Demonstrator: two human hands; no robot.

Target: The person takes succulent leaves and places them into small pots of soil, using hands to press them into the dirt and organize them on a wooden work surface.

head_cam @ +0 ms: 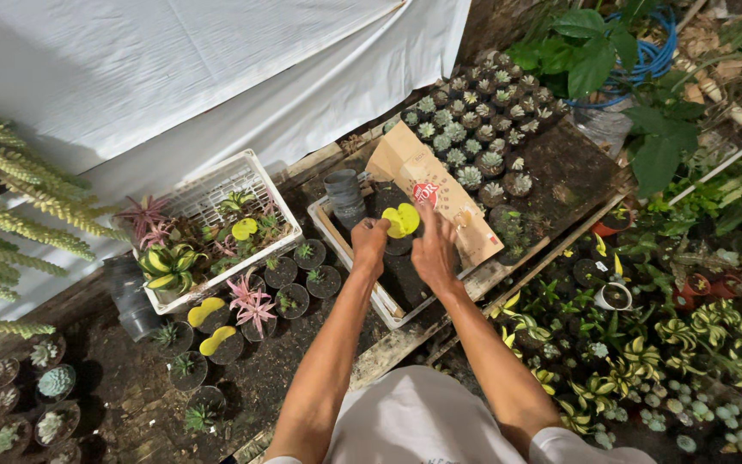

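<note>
Both hands meet over a white crate of soil (386,302): left hand (370,241) and right hand (432,249) curl closed around a small black pot (398,245) bearing a yellow-leaved plant (403,220).

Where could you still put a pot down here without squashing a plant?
Bare soil shows in the dark tray right of the small succulents, and on the ground between the lower-left pots. The white crate and right-hand seedlings are packed. Both the left hand and the right hand fill the soil box.

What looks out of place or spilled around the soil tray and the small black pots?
Nothing looks spilled. The torn brown cardboard sheet lies askew across the white soil tray. The left hand and right hand hold a yellow-leaved plant over it.
</note>
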